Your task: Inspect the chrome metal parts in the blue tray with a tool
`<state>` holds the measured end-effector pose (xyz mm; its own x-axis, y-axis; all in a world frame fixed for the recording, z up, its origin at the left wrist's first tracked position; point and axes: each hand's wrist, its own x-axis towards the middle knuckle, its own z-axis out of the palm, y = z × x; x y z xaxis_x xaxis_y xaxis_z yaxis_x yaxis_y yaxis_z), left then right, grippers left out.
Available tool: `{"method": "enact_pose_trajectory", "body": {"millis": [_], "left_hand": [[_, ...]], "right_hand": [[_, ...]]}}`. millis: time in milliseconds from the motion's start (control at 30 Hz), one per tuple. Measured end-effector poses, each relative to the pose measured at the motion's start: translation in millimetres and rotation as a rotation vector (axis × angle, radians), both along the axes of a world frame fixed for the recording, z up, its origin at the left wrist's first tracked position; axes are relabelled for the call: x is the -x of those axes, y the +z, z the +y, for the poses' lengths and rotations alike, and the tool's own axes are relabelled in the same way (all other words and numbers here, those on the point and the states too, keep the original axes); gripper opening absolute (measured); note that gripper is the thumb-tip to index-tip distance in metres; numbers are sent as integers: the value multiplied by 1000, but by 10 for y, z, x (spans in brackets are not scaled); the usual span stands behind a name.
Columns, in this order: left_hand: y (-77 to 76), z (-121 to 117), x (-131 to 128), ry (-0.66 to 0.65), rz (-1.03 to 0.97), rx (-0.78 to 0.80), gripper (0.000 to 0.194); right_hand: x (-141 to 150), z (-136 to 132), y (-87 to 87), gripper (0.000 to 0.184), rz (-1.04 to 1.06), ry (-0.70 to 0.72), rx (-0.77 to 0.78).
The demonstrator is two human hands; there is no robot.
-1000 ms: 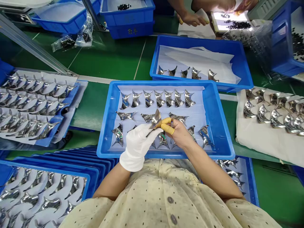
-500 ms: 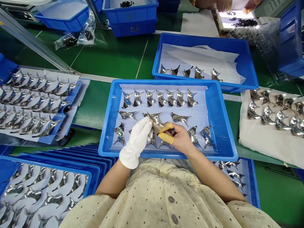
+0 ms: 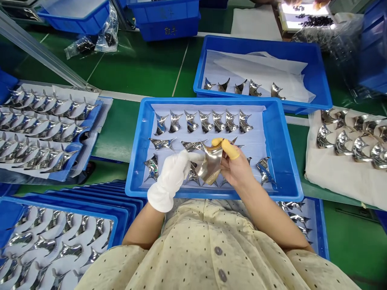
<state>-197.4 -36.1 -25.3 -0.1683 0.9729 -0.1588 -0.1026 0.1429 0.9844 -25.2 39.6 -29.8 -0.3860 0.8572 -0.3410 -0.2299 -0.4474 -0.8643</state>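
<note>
Both my hands hold one shiny curved metal piece [image 3: 211, 165] above the near part of a blue tray [image 3: 279, 133]. My left hand [image 3: 172, 175], in a white glove, grips its left edge. My right hand [image 3: 234, 163], with yellow finger cots on thumb and forefinger, pinches its top right edge. The piece's broad polished face is turned up towards me. Several more of the same pointed metal pieces [image 3: 205, 121] lie in rows on white paper in the tray.
A second blue tray [image 3: 317, 80] with a few pieces stands behind. Stacked trays of pieces [image 3: 45, 133] sit at left and near left [image 3: 60, 241]. More pieces lie on white cloth [image 3: 341, 169] at right. Another person's lit work surface [image 3: 302, 20] is far back.
The metal piece has been turned between my hands, from edge-on to its broad face towards me. My right hand has shifted up to its top edge.
</note>
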Motion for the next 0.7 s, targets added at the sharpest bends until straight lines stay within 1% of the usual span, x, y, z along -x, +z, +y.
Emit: {"method": "enact_pose_trajectory", "body": {"millis": [33,100,133,167,233,267,300,367,433,467,533,600,700], "left_hand": [[6,-7,12,-10,-19,19,72],[24,-12,24,-55,-47,46,79],[34,-9,21,-83,-60,55,77],[43,-3,14,-116,-69,65,70],[52,15,-8,-175,-78,100,48],[51,25,-19,-185,-94,128,39],[47,35,-27,-172,-124,160,34],[34,51,-29,-80,-225,202,31],[23,65,-15,40,-356,184,33],[18,73,-7,77,-414,158,35],[9,92,1,92,-517,112,36],[-1,117,-7,67,-635,116,34],[-12,156,-44,57,-824,225,27]], "right_hand": [[1,44,-15,53,32,10,53],[12,114,-47,53,79,27,104],[24,137,-61,53,94,42,116],[37,152,-71,52,105,64,126],[64,159,-82,51,120,98,139],[73,152,-81,50,128,104,139],[77,138,-77,50,135,110,133],[63,95,-65,51,138,132,94],[25,40,-54,50,125,190,45],[0,13,-51,49,121,232,31],[-51,-33,-43,43,141,311,33],[-88,-62,-28,35,197,355,57],[-100,-86,12,29,268,343,79]]}}
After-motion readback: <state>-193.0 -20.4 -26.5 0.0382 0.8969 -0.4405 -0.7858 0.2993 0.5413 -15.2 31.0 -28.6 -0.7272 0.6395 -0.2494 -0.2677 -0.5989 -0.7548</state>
